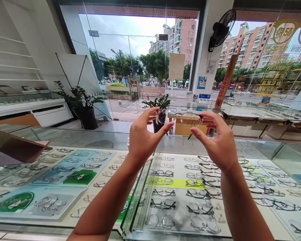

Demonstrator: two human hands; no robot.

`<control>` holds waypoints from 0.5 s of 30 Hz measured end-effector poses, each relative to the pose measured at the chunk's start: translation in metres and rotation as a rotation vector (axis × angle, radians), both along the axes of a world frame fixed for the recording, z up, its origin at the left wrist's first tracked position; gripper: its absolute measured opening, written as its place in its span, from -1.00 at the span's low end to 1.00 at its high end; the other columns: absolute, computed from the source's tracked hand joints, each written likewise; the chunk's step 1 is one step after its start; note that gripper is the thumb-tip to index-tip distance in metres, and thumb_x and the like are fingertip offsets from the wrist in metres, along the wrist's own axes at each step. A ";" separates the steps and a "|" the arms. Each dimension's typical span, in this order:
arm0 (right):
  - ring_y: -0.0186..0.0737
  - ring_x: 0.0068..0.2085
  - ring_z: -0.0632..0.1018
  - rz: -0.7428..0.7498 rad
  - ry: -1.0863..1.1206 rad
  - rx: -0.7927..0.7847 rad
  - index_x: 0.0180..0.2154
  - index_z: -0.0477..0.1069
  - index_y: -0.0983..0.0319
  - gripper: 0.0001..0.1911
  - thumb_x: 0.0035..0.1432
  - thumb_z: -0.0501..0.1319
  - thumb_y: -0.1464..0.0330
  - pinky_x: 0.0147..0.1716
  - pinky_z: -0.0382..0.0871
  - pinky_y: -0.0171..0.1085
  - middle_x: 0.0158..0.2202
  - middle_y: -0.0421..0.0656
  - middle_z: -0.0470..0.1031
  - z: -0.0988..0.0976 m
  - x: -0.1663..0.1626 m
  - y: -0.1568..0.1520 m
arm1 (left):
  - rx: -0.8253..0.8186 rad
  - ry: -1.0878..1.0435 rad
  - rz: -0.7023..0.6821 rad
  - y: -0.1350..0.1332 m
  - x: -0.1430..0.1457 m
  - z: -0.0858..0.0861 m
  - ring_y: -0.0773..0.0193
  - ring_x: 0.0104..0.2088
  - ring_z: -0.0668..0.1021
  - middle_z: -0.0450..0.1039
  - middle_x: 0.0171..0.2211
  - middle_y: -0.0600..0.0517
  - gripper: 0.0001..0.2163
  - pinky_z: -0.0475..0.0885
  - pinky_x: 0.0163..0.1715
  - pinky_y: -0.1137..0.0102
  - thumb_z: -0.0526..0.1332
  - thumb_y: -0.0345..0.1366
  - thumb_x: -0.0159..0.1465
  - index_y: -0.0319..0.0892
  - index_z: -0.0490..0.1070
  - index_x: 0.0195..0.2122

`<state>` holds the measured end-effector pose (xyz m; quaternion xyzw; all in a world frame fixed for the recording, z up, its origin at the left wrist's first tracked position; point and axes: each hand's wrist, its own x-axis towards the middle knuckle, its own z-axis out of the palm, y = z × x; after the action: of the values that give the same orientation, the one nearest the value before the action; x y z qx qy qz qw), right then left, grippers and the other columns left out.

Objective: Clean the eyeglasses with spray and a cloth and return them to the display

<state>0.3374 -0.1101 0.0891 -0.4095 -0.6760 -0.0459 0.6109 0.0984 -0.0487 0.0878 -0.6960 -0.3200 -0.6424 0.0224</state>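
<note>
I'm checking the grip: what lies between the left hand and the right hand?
A pair of glasses, spanning from the left hand to the right hand, as the head view shows.

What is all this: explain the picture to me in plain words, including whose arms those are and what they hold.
There is no machine here. The camera is worn on a person's head, looking forward and down, so the bare arms reaching in are the wearer's own. The left hand and right hand hold a pair of glasses between them, one at each side. Below are glass display cases with many more spectacle frames laid out in rows. Beyond stand potted plants and large windows facing a street.
</note>
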 end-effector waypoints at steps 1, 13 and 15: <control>0.07 0.07 0.67 0.024 0.016 -0.021 0.16 0.51 -0.03 -0.52 0.29 0.45 -0.02 0.11 0.62 0.14 0.06 -0.09 0.66 0.000 0.000 0.001 | -0.006 -0.004 -0.006 0.001 0.001 0.000 0.06 -0.03 0.73 0.71 0.01 -0.05 -0.45 0.68 -0.08 0.18 0.51 0.14 0.24 0.02 0.52 0.15; 0.01 0.00 0.64 0.114 0.024 -0.101 0.16 0.48 -0.07 -0.54 0.31 0.43 0.00 0.14 0.56 0.11 -0.04 -0.14 0.59 0.000 0.007 0.010 | -0.018 -0.057 -0.057 0.012 0.009 -0.011 0.08 0.02 0.68 0.62 0.00 -0.05 -0.44 0.62 0.04 0.10 0.48 0.17 0.26 0.02 0.42 0.13; 0.03 0.05 0.64 0.129 0.022 -0.109 0.17 0.48 -0.06 -0.52 0.31 0.44 0.00 0.17 0.55 0.12 0.01 -0.13 0.60 0.000 0.011 0.011 | -0.012 -0.059 -0.049 0.010 0.012 -0.013 0.08 0.02 0.67 0.60 0.01 -0.05 -0.44 0.61 0.04 0.10 0.48 0.17 0.26 0.01 0.41 0.14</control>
<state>0.3483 -0.0993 0.0890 -0.3983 -0.6957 0.0348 0.5968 0.1101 -0.0390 0.0753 -0.6846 -0.3074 -0.6608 -0.0070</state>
